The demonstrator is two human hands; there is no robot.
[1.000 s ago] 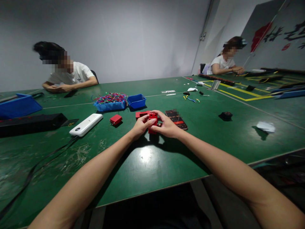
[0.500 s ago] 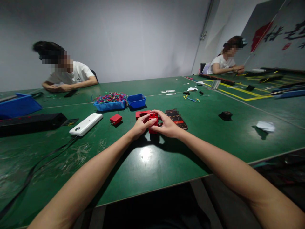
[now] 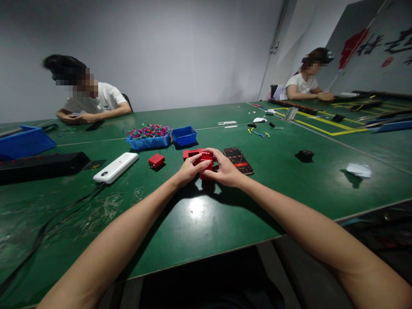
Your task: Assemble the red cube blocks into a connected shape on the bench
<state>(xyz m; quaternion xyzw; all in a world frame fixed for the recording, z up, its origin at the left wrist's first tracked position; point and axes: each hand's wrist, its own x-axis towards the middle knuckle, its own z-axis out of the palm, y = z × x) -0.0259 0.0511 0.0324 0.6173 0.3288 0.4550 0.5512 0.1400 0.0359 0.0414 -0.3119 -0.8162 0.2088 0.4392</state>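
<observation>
Between both hands, at the middle of the green table, is a small red block-shaped part with dark holes on its face. My left hand is closed on its left side, with the thumb across the front. On the other side my right hand grips it too, fingers curled over the top and thumb low on the front. Just behind my left hand lies another red piece, partly hidden by the fingers. A phone showing a timer lies to the right of my right hand.
Left of my hands lie a red box-shaped part and a white power bank with a cable. Behind stand a blue tray of coloured wires and a smaller blue bin. A black part is at right. Two people sit across.
Both hands keep hold of the red part; it and the hands have shifted only very slightly. The person at the far right has moved their hands a little.
</observation>
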